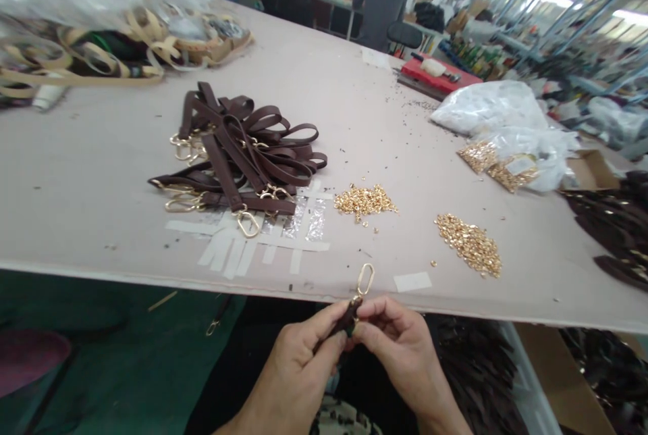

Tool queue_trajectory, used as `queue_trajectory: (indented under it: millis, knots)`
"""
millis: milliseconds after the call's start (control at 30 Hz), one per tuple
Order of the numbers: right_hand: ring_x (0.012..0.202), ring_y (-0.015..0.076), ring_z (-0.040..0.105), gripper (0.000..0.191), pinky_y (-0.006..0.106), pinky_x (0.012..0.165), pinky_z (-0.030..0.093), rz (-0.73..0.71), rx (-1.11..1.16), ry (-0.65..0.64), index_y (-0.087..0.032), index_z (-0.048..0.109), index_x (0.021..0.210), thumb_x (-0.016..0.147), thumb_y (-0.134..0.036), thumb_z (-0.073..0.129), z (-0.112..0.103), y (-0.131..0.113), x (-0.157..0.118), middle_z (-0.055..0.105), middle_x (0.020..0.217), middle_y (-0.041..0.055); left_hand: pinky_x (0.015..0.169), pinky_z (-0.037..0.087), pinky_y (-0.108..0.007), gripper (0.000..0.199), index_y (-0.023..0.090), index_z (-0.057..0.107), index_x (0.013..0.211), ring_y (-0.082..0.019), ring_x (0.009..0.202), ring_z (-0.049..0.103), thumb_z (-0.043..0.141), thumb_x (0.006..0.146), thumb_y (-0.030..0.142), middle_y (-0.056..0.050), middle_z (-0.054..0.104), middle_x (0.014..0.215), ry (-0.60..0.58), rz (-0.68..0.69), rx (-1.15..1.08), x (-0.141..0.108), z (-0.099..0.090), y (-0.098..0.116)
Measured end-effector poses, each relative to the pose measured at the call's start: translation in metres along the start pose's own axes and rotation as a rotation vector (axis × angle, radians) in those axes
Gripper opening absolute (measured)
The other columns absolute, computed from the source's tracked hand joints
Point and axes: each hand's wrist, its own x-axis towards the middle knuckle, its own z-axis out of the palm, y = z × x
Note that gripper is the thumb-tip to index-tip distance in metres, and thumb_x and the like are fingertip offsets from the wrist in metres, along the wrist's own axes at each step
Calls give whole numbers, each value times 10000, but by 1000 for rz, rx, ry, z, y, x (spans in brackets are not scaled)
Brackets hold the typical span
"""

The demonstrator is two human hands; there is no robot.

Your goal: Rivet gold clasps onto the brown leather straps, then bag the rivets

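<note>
My left hand [298, 361] pinches the end of a dark brown strap [347, 320] at the table's front edge. A gold oval clasp [365, 279] sticks up from that strap end. Close beside it, the thumb and fingers of my right hand [397, 347] are pressed together at the strap end; whatever lies between them is too small to make out. A pile of brown straps with gold clasps [263, 151] lies on the table at the left. Small gold pieces form one heap [364, 200] beyond my hands and another [468, 244] to the right.
Plastic bags [491, 111], some with gold pieces, lie at the right. Behind them is a red case [435, 73]. Beige straps [116, 57] and clear plastic fill the back left. Below the table [354, 97], a bin of dark straps [476, 367] stands at the right. People are in the background.
</note>
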Motion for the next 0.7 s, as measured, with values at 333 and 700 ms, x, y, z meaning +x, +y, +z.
queue_trajectory:
  millis: [333,700]
  knots:
    - [660,115,631,192,223,652,522,14,13,5,-191,596,730,776,-256,770,0,4,-2,673,705,-28,710,462,-196,396,310,581,1338,-112,742,583,471,966,236,39,657,847,-89,246,190,-4,-8,0]
    - [770,154,623,59,283,738,487,-303,-640,189,-220,639,883,857,-270,658,-38,-21,3,670,813,-8,684,530,-196,402,345,599,1326,-138,778,626,519,939,420,-33,683,1044,11,185,37,1,-7,-6]
